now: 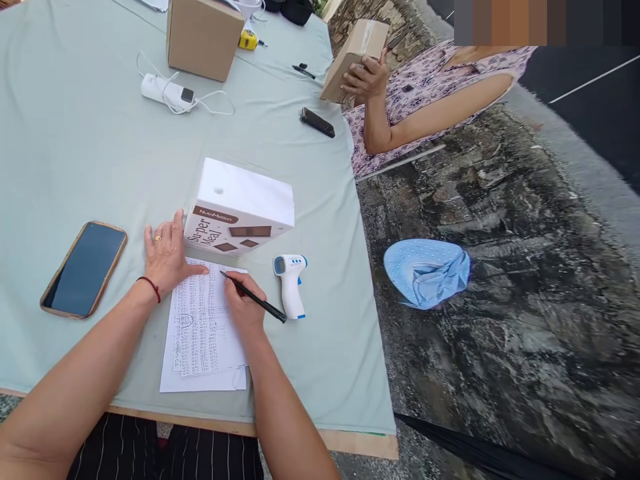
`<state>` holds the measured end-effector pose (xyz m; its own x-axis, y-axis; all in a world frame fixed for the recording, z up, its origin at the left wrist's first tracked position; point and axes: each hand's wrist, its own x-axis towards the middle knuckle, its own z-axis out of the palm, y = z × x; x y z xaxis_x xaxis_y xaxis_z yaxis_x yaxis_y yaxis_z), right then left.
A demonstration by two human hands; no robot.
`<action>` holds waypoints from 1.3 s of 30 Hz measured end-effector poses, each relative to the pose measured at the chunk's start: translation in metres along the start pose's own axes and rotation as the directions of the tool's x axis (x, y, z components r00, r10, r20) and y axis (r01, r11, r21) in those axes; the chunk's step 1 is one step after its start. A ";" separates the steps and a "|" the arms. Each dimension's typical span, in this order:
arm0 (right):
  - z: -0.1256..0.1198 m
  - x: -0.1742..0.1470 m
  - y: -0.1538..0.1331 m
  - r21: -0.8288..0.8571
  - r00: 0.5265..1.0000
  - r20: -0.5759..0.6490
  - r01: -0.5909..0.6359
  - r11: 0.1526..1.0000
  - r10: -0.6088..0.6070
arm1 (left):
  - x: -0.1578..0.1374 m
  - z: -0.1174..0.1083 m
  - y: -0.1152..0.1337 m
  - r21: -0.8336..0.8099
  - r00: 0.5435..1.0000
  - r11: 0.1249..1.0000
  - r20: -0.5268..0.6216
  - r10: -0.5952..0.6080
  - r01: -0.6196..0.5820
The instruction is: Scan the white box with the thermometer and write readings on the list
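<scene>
Several sheets of paper (203,333) covered in small handwriting lie stacked on the cloth in front of me. My right hand (245,303) grips a black pen (263,305), its tip close to the upper right of the top sheet. Spread out flat, my left hand (169,253) rests at the sheet's upper left, its thumb on the paper. Just beyond the paper stands a white and brown box (240,207) marked "Super Meal", near my left fingertips. A white and blue infrared thermometer (291,285) lies right of my right hand.
A phone (84,269) lies at left. Farther back are a white device with a cable (167,92), a cardboard box (203,40), a yellow tape measure (248,40) and a dark case (317,123). A person's hand (367,79) holds another carton (354,59). A blue cap (425,272) lies on the ground.
</scene>
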<state>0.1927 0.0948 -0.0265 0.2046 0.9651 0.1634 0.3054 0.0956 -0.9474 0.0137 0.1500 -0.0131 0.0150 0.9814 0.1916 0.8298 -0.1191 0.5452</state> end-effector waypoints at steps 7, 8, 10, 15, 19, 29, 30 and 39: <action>0.000 0.001 0.001 -0.046 1.000 -0.001 0.021 0.999 -0.021 | -0.001 -0.004 0.005 0.065 1.000 0.998 0.019 -0.019 0.018; -0.001 0.001 0.000 -0.045 1.000 0.001 0.017 0.999 -0.017 | -0.001 -0.004 0.006 0.076 1.000 0.997 0.021 -0.021 0.020; -0.001 0.001 0.000 -0.041 1.000 0.005 0.014 0.999 -0.014 | -0.001 -0.004 0.006 0.092 0.999 0.995 0.027 -0.025 0.022; 0.000 0.000 0.000 -0.029 1.000 -0.005 0.002 1.000 -0.002 | -0.001 -0.003 0.004 0.084 1.000 0.996 0.018 -0.007 0.005; 0.000 0.000 0.000 -0.017 0.999 -0.028 -0.030 0.999 0.029 | -0.001 -0.002 0.003 0.084 1.000 0.996 0.023 -0.011 0.009; 0.000 0.001 0.000 -0.031 1.000 -0.013 -0.013 0.999 0.012 | -0.001 -0.002 0.002 0.082 1.000 0.997 0.017 -0.003 0.002; 0.000 0.000 0.000 -0.030 1.000 -0.018 -0.018 0.999 0.018 | -0.001 -0.002 0.002 0.090 1.000 0.996 0.017 -0.005 0.003; -0.001 0.000 -0.002 -0.020 0.999 -0.030 -0.023 1.000 0.023 | -0.001 -0.002 0.003 0.083 1.000 0.997 0.018 -0.009 0.007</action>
<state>0.1929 0.0947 -0.0248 0.2390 0.9594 0.1501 0.3192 0.0684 -0.9452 0.0148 0.1487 -0.0100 0.0175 0.9849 0.1723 0.8733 -0.0990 0.4770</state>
